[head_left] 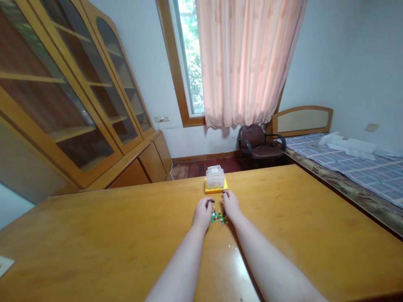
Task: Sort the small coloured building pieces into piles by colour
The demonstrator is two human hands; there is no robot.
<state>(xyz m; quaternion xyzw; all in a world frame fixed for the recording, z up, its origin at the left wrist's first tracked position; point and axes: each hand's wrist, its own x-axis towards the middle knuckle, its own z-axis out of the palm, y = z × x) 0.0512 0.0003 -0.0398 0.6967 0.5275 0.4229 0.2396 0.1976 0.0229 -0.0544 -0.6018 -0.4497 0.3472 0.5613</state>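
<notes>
My left hand [202,213] is closed in a pinch on a small dark piece [211,201], which is too small to name. To its right, my right hand [232,204] pinches another small dark piece [223,191] with a greenish tint. Between and just below the two hands lies a loose pile of tiny coloured pieces [219,218], green, blue, white and yellow, much like toy building bricks. Just beyond my fingers, a clear plastic box [215,178] rests on a flat yellow base [214,191]. The fingertips are partly hidden by the hands.
The wooden table [103,239] spans the foreground. A few tiny pale bits [232,246] lie near my right forearm. Beyond the far edge stand a brown armchair [260,142] and a bed [349,163]. A glass-fronted cabinet [116,126] is at left, and a white object [4,265] lies at the left edge.
</notes>
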